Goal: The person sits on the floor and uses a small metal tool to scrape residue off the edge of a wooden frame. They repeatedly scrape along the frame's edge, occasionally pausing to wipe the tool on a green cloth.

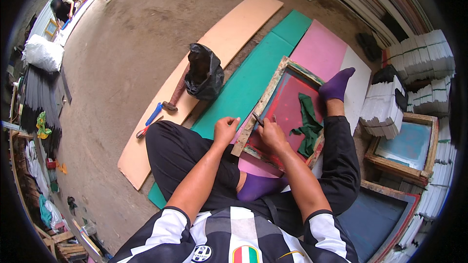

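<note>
A wood-edged screen-printing frame (279, 86) with red mesh lies in front of me, tilted between my bent legs. My right hand (273, 135) is closed around a small, dark, slim tool (258, 119) over the frame's left side; its exact kind is too small to tell. My left hand (226, 130) is just outside the frame's left edge, thumb and fingers drawn together. Whether anything is pinched in it, I cannot make out. A crumpled dark green cloth (308, 125) rests on the red mesh, right of my right hand.
Peach (234, 18), green (280, 34) and pink (319, 48) boards lie on the floor. A black plastic bag (204, 70), a hammer (170, 106) and a blue-handled tool (155, 113) are at left. Paper stacks (382, 107) and another frame (407, 146) stand right. People are far left.
</note>
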Motion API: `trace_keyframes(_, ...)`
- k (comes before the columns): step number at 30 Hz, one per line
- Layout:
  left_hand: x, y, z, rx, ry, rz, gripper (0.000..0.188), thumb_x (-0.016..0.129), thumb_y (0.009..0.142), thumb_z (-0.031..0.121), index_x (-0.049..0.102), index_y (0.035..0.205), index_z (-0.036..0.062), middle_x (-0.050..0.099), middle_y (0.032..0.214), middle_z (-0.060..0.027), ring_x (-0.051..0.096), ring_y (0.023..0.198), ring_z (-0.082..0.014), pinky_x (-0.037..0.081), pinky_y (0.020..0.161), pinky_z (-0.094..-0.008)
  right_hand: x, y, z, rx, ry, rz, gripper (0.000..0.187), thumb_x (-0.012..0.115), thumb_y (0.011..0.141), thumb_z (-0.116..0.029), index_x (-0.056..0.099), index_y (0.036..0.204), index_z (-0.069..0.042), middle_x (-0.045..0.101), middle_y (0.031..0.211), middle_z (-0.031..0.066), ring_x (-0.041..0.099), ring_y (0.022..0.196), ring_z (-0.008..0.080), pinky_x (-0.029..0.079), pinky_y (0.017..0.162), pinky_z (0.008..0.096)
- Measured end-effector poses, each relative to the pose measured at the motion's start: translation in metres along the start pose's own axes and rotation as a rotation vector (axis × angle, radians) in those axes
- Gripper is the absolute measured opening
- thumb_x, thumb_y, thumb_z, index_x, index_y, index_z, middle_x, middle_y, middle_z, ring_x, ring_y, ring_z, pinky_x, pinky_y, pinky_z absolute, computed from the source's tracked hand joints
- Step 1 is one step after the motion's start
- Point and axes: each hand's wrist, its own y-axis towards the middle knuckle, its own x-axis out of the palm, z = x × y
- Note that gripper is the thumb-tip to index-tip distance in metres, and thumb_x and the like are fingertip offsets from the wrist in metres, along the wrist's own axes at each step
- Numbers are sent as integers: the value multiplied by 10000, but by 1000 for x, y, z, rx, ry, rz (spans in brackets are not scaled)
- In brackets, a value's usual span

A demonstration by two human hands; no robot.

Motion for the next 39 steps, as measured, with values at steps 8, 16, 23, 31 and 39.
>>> trace_keyframes(8, -10, 3, 12, -378, -658, -226, 325, 697, 986, 367, 757, 1027, 50, 720, 831, -3, 448, 501, -35, 292, 439, -229, -13, -14, -32, -214, -99, -108, 284, 603, 953, -270, 581, 1053, -6, 692, 832, 275, 689, 831, 479, 514, 749, 595)
trace_keyframes(16, -33, 19, -1, -448, -517, -369, 233, 732, 947, 301, 701, 865, 85, 643, 744, 34, 453, 513, -49, 292, 442, -233, -14, -2, -30, -365, -127, -178, 251, 659, 905, -233, 647, 1058, -36, 692, 816, 244, 681, 792, 464, 520, 720, 578)
trace_keyframes(23, -24, 25, -26, -328, -198, -162, 267, 721, 941, 289, 711, 920, 23, 625, 683, -47, 603, 630, -192, 447, 553, -356, -6, 16, -13, -317, 115, -336, 327, 684, 961, -279, 647, 1098, 16, 722, 894, 203, 722, 761, 350, 552, 669, 488)
trace_keyframes(31, -33, 8, 0, -144, 574, 149, 244, 753, 893, 308, 762, 1032, 108, 669, 1064, -136, 692, 984, -368, 545, 835, -502, -36, 27, 23, 318, 997, -526, 316, 556, 1066, -281, 596, 1176, 13, 731, 950, 178, 743, 800, 289, 598, 664, 431)
trace_keyframes(39, -27, 7, 0, -86, 514, 119, 210, 740, 895, 278, 769, 1027, 118, 654, 1104, -135, 673, 1013, -360, 541, 843, -490, -13, 25, 22, 382, 1414, -519, 397, 452, 1105, -314, 539, 1301, 20, 725, 1072, 257, 764, 888, 348, 661, 717, 426)
